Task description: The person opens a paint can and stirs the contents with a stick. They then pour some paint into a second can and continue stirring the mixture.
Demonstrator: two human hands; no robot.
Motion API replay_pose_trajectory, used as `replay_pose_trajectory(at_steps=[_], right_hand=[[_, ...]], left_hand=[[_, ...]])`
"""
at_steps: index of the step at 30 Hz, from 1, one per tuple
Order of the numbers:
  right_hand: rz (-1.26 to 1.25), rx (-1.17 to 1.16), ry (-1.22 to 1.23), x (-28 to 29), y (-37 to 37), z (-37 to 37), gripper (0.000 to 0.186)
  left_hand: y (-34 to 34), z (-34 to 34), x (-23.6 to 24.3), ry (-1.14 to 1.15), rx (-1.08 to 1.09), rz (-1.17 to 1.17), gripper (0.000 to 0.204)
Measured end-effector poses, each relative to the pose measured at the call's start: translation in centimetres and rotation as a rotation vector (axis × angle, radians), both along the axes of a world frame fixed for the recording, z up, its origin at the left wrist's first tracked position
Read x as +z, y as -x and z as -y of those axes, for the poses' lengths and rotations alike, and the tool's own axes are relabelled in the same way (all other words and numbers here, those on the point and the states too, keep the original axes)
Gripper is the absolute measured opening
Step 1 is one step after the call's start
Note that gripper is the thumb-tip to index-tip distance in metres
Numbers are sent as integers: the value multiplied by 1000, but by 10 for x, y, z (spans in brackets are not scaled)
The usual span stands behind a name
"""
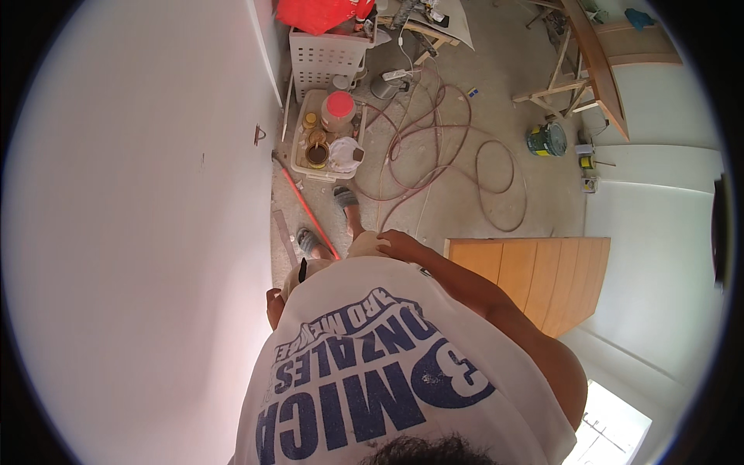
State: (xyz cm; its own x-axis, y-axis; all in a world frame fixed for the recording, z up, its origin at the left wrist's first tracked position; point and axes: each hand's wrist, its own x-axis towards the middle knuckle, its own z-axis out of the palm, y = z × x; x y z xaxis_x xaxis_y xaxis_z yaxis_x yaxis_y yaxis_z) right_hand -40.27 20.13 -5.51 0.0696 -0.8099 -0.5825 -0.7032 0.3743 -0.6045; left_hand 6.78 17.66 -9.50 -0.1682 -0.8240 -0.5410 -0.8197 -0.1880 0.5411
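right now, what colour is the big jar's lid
The lid is pinkish red, shown in the head view.

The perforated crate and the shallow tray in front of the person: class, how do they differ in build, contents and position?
The perforated crate has tall walls with rows of holes; the shallow tray has low walls.
A red bag tops the crate, while the tray holds a red-lidded jar.
The tray lies nearer the person's slippers than the crate does.
Both are pale containers.
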Motion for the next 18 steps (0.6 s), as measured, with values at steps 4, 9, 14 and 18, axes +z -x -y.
replay_pose_trajectory(at_steps=[4,9,14,18], right_hand=[[1,247,41,7,4,-23,39],[-160,143,-121,-24,-26,-37,32],[196,-79,-414,54,-16,-28,36],[365,39,-516,59,-10,-13,44]], left_hand=[[-13,45,72,-336,-290,21,20],[73,72,82,-52,-437,-18,38],[72,48,37,-330,-465,-157,41],[102,74,162,-675,-28,-14,58]])
